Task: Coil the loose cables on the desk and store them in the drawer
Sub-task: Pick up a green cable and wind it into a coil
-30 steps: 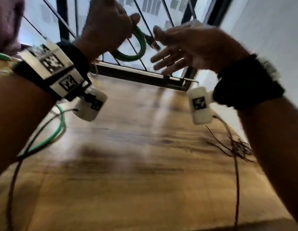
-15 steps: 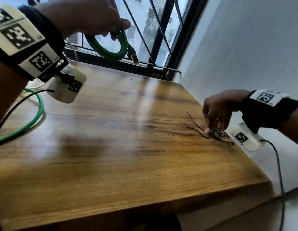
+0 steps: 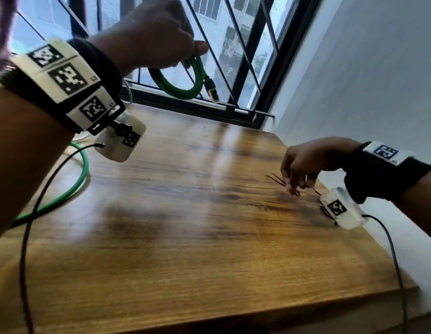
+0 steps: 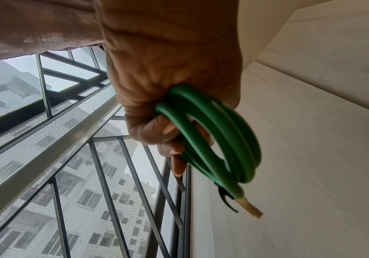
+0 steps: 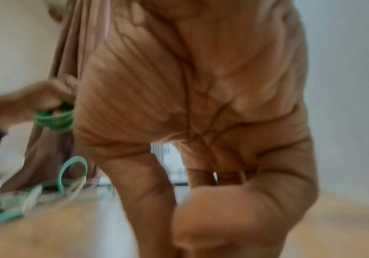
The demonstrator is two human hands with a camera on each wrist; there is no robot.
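My left hand (image 3: 183,54) is raised in front of the window and grips a coiled green cable (image 3: 185,90). The cable's black and gold plug (image 3: 211,91) hangs free. In the left wrist view my fingers (image 4: 170,139) curl round several loops of the coil (image 4: 223,139). The cable's other length (image 3: 82,174) trails over the wooden desk (image 3: 185,213) at the left. My right hand (image 3: 296,184) is down at the desk's right side. Its curled fingertips pinch at thin black ties (image 3: 276,179) lying there. The right wrist view is blurred and shows curled fingers (image 5: 201,192) and the coil (image 5: 55,120).
A barred window (image 3: 233,56) runs along the desk's far edge. A white wall (image 3: 354,68) stands close on the right. A white cable (image 3: 129,92) lies at the back left. Black camera leads hang from both wrists. No drawer is in view.
My right hand left the coil, dropped to the ties at the desk's right side and is now pinching at them. The left hand has kept the green coil raised.
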